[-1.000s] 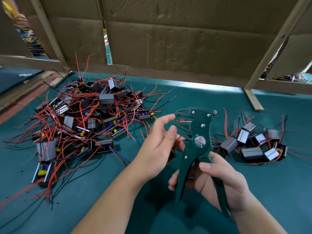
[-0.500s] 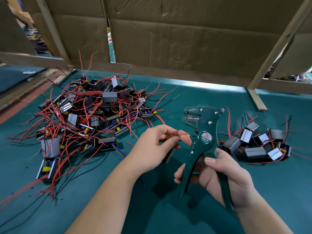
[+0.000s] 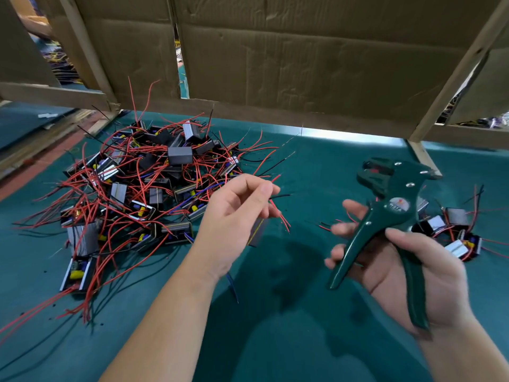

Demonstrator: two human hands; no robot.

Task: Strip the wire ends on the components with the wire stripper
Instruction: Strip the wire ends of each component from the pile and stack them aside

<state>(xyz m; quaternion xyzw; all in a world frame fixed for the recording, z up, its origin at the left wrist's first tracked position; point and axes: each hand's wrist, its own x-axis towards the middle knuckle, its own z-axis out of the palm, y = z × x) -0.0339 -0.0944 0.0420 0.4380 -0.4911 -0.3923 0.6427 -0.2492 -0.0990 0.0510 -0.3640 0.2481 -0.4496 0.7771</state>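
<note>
Here, head view: a person's two bare forearms reach out over a teal felt table top [image 3: 289, 340], with both hands raised above it.
Left hand: the left hand [image 3: 234, 213] has its fingers curled and closed on a small dark rectangular component [image 3: 257, 233], which is blurred and mostly hidden under the fingers.
Wires: thin red and black wires [image 3: 278, 213] come out past the fingertips and point right, their ends in the air and clear of the tool.
Right hand: the right hand [image 3: 413, 266] grips a dark green metal wire stripper [image 3: 392, 213], with the thumb lying over one handle and the fingers wrapped behind the other; the fingers are blurred.
Tool: the two handles stand spread apart and point down, while the head tilts up and to the left, well apart from the left hand.
Left heap: a large heap [image 3: 137, 188] of the same dark block components, tangled in red and black leads, lies on the table to the left of the left hand.
Right group: a small group [image 3: 454, 235] of similar blocks with red leads lies on the table behind the right hand.
Backdrop: a brown cardboard wall [image 3: 303, 64] in a pale wooden frame [image 3: 457, 75] stands along the far edge of the table.
</note>
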